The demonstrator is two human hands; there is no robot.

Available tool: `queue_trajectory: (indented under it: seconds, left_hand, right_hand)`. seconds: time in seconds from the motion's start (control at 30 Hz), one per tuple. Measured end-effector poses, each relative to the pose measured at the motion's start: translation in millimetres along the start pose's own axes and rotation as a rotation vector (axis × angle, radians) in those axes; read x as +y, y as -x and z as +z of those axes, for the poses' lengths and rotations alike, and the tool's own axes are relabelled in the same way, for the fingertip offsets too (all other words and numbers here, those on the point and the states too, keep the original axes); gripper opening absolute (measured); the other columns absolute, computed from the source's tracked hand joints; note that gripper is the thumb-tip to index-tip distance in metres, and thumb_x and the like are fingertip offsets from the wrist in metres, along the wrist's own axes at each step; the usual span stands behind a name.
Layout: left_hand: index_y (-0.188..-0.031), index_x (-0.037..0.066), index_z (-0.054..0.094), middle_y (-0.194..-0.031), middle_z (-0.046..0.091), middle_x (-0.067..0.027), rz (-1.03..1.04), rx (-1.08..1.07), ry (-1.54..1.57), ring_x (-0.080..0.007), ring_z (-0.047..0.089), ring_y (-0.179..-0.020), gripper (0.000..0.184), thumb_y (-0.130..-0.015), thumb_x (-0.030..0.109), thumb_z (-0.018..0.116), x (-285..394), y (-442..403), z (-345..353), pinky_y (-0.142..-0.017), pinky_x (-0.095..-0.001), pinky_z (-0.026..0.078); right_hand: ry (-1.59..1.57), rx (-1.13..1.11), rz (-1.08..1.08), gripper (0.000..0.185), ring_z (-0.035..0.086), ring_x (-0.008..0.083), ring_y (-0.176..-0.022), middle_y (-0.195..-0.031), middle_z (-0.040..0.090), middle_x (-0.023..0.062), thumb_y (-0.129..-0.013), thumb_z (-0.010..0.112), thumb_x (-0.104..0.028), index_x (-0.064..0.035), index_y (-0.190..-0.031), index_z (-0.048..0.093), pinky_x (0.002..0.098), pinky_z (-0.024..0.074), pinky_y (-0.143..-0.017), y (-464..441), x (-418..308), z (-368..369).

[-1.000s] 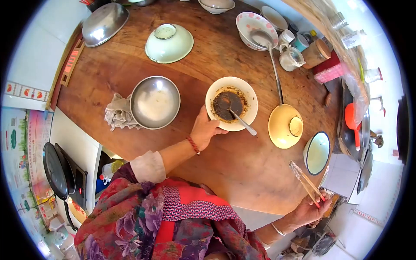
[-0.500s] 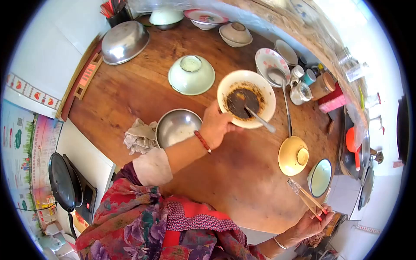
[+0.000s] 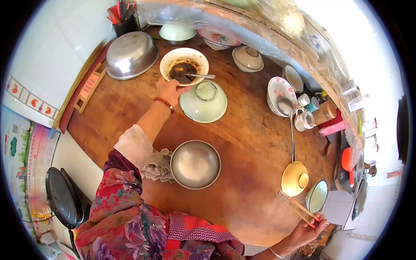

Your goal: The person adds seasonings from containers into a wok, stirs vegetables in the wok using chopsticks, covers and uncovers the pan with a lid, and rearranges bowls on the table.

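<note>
My left hand (image 3: 168,92) grips the near rim of a white bowl (image 3: 203,65) at the back of the wooden table. Dark sauce (image 3: 181,73) and a metal spoon (image 3: 201,76) are in the bowl. Just in front of it, an upturned pale green bowl (image 3: 203,106) stands on the table. My right hand (image 3: 308,229) is closed on a pair of chopsticks (image 3: 300,208) at the lower right; their tips are coated with something pale. Near the tips lie an upturned yellow bowl (image 3: 293,180) and a tilted pale blue bowl (image 3: 317,196).
A metal bowl (image 3: 195,164) stands mid-table beside a crumpled cloth (image 3: 158,167). An upturned metal basin (image 3: 131,55) is at the back left. A spotted bowl (image 3: 277,89) with a ladle (image 3: 292,134), jars (image 3: 304,120) and a pink box (image 3: 331,125) line the right side.
My left hand has carried the white bowl from the middle of the table to the back left, past the green bowl. My right hand still holds the chopsticks and has moved slightly. The view has shifted.
</note>
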State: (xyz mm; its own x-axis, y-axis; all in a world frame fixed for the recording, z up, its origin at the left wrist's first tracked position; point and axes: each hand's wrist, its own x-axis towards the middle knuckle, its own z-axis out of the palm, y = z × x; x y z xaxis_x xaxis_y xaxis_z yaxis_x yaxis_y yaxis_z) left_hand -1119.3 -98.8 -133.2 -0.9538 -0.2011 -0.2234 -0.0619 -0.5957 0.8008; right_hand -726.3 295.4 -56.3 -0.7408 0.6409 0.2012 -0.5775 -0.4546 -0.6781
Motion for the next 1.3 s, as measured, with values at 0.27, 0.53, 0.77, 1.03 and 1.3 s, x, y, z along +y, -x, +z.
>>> queue_trajectory:
  seconds: [0.27, 0.53, 0.77, 1.03, 1.3]
  left_hand:
    - [-0.114, -0.007, 0.042, -0.112, 0.049, -0.0224, 0.023, 0.119, 0.054, -0.0361, 0.06, -0.089, 0.042, -0.073, -0.015, 0.038, -19, -58, -19, -0.067, -0.0444, 0.059]
    - [-0.119, -0.006, 0.036, -0.116, 0.046, -0.0217, 0.138, 0.087, 0.031, -0.0353, 0.056, -0.098, 0.036, -0.084, -0.007, 0.046, -44, -87, -12, -0.078, -0.0469, 0.056]
    - [-0.128, -0.004, 0.031, -0.116, 0.045, -0.019, 0.017, -0.059, -0.162, -0.0254, 0.056, -0.095, 0.054, -0.085, 0.01, 0.059, -53, -60, -20, -0.081, -0.0359, 0.05]
    - [-0.129, -0.001, 0.038, -0.125, 0.042, -0.0216, 0.678, -0.591, -1.336, -0.0358, 0.039, -0.117, 0.072, -0.07, 0.025, 0.071, -44, -2, 7, -0.098, -0.0393, 0.034]
    - [-0.118, 0.003, 0.052, -0.112, 0.049, -0.0172, 0.933, -0.535, -1.454, -0.0332, 0.045, -0.107, 0.056, -0.067, 0.016, 0.072, -54, 1, 5, -0.092, -0.0403, 0.037]
  right_hand:
    - [0.062, 0.054, -0.009, 0.026, 0.055, 0.0204, -0.068, -0.088, 0.053, 0.0149, -0.097, 0.04, -0.024, 0.0014, -0.094, 0.047, 0.0268, 0.0459, -0.048, -1, 13, 18]
    - [0.027, 0.066, 0.032, 0.026, 0.055, 0.021, -0.067, -0.089, 0.052, 0.0153, -0.097, 0.041, -0.023, 0.0024, -0.094, 0.046, 0.0279, 0.0461, -0.048, -7, 24, 27]
    - [-0.035, 0.066, 0.079, 0.023, 0.056, 0.0233, -0.068, -0.09, 0.053, 0.0164, -0.098, 0.036, -0.022, -0.0002, -0.097, 0.043, 0.0308, 0.046, -0.049, -12, 25, 23]
    - [-0.088, 0.045, 0.077, 0.022, 0.055, 0.0254, -0.069, -0.092, 0.051, 0.0173, -0.098, 0.035, -0.022, -0.0017, -0.099, 0.043, 0.0318, 0.0465, -0.052, -11, 30, 17]
    - [-0.092, 0.158, 0.024, 0.023, 0.054, 0.0241, -0.066, -0.09, 0.051, 0.0163, -0.096, 0.041, -0.023, -0.0006, -0.096, 0.047, 0.03, 0.0446, -0.047, 4, 19, 7]
